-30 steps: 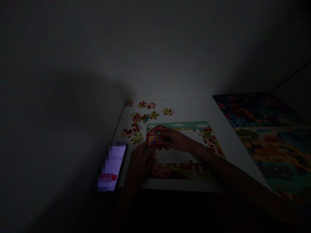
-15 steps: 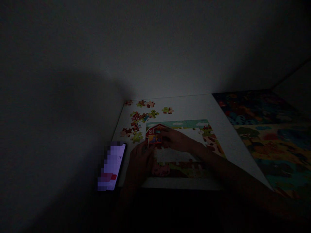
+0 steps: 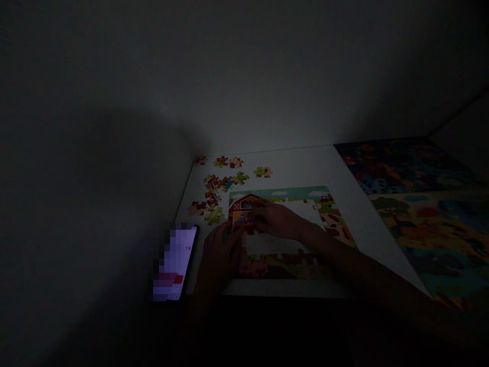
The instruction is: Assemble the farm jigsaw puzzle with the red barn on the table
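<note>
Very little has moved since the earlier frames: the whole scene sits slightly higher in the picture, the number on the phone (image 3: 186, 267) went from 18 to 19, and both hands keep almost the same place. Farm jigsaw puzzle (image 3: 269, 194) lies at the centre of the frame, a bit low, on the white surface (image 3: 301, 165); its border is joined, and a pale area shows in its middle. Right hand (image 3: 278, 219) is bent over the red barn (image 3: 250, 199) in the upper left part of the puzzle, with its fingers curled. Left hand (image 3: 220, 250) is half closed at the puzzle's left edge, its fingertips near the barn's lower part. Because it is dark, I cannot tell if either one grips a piece. Loose jigsaw pieces (image 3: 225, 182) are spread left of and above the puzzle. At right lie two animal pictures (image 3: 431, 224).
</note>
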{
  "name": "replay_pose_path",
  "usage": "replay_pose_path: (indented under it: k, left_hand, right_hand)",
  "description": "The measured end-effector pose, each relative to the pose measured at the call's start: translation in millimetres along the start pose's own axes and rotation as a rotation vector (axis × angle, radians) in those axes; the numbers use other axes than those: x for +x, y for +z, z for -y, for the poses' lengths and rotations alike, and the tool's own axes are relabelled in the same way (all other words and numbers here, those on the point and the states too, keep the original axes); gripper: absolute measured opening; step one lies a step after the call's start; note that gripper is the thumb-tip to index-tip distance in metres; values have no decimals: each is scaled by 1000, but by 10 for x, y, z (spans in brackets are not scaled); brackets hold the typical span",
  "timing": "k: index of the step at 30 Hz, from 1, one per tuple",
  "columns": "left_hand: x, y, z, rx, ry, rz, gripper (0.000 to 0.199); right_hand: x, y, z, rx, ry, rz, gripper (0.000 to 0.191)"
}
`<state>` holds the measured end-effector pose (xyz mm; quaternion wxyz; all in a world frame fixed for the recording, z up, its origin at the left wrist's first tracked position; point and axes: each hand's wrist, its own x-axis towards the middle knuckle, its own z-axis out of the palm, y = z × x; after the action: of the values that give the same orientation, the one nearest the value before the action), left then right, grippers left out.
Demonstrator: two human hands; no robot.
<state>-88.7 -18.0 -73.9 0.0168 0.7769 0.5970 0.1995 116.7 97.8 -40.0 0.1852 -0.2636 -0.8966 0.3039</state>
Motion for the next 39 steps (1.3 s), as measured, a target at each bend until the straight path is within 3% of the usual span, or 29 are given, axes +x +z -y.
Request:
replay_pose_path:
  k: [10, 24, 39]
  left_hand:
    - [11, -25, -21, -11, -14, 26, 35]
    - [-7, 22, 12, 25, -13, 43, 41]
    - [-4, 26, 31, 8, -7, 40, 39]
  right_hand:
    - [-9, -81, -275, -38, 151, -49, 22]
    - [-3, -10, -336, 37, 19, -12, 14]
    - [13, -13, -240, -10, -12, -10, 16]
